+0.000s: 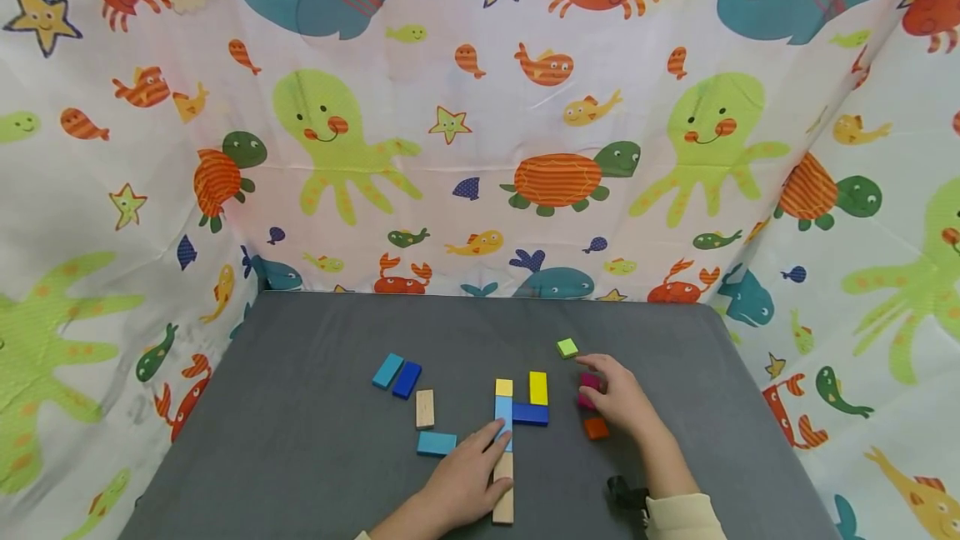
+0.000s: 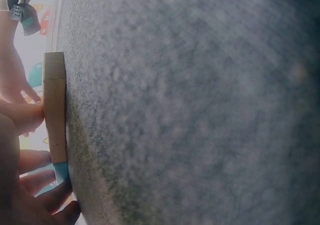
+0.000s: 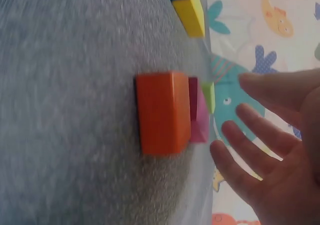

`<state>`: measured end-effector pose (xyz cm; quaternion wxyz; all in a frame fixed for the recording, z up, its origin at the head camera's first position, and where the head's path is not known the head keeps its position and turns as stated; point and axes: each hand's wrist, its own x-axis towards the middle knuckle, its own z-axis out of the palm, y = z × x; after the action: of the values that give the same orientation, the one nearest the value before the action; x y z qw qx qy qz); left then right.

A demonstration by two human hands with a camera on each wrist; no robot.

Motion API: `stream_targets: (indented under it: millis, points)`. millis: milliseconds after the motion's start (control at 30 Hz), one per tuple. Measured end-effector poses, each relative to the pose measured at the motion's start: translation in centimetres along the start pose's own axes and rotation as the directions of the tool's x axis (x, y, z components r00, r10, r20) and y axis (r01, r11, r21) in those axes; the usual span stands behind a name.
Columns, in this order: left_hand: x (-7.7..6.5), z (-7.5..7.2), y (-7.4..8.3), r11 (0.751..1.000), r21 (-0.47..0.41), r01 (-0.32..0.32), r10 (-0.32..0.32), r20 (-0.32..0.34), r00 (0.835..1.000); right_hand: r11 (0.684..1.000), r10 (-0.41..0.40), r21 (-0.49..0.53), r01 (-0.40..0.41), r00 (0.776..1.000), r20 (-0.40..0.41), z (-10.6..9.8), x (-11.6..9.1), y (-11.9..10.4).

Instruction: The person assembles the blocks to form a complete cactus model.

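My left hand (image 1: 468, 473) rests at a line of blocks, its fingertips on the light blue block (image 1: 503, 408) and its thumb at the natural wood block (image 1: 504, 507). In the left wrist view the thumb touches the side of that wood block (image 2: 55, 105). A small yellow block (image 1: 504, 387) tops the line, and a dark blue block (image 1: 531, 414) lies crosswise against its right side. My right hand (image 1: 621, 394) hovers over the magenta block (image 1: 587, 379), fingers spread and apart from it in the right wrist view. A lime green block (image 1: 567, 347) sits just beyond its fingertips; an orange block (image 3: 162, 114) lies nearer.
A yellow block (image 1: 537, 387) stands off the dark blue one. To the left lie a teal block (image 1: 387, 371), another blue block (image 1: 407, 380), a wood block (image 1: 424, 409) and a light blue block (image 1: 437, 443). A patterned curtain (image 1: 480, 265) borders the grey table (image 1: 315, 440).
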<state>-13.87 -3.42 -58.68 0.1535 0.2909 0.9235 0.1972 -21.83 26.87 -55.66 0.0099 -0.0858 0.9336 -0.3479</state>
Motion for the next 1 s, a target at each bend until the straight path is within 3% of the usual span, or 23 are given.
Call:
stream_targets:
  millis: [200,467,800,1000]
  points:
    - [-0.1,0.2,-0.1,1.000,-0.003,-0.010,0.010,-0.012,1.000,0.999,0.028,-0.018,-0.027,0.999,0.038,-0.4,-0.5,0.5]
    - [-0.3,-0.1,0.3,1.000,-0.003,0.005,-0.005,0.003,1.000,0.990,0.138,-0.030,-0.135,0.984,0.114,-0.4,-0.7,1.3]
    - [-0.2,0.0,0.3,1.000,0.002,0.012,-0.012,0.007,1.000,0.987,0.152,-0.060,-0.146,0.981,0.122,-0.1,-0.3,1.8]
    - [0.0,0.1,0.1,1.000,-0.001,0.009,-0.009,0.000,1.000,0.992,0.116,-0.068,-0.110,0.988,0.100,-0.4,0.3,1.4]
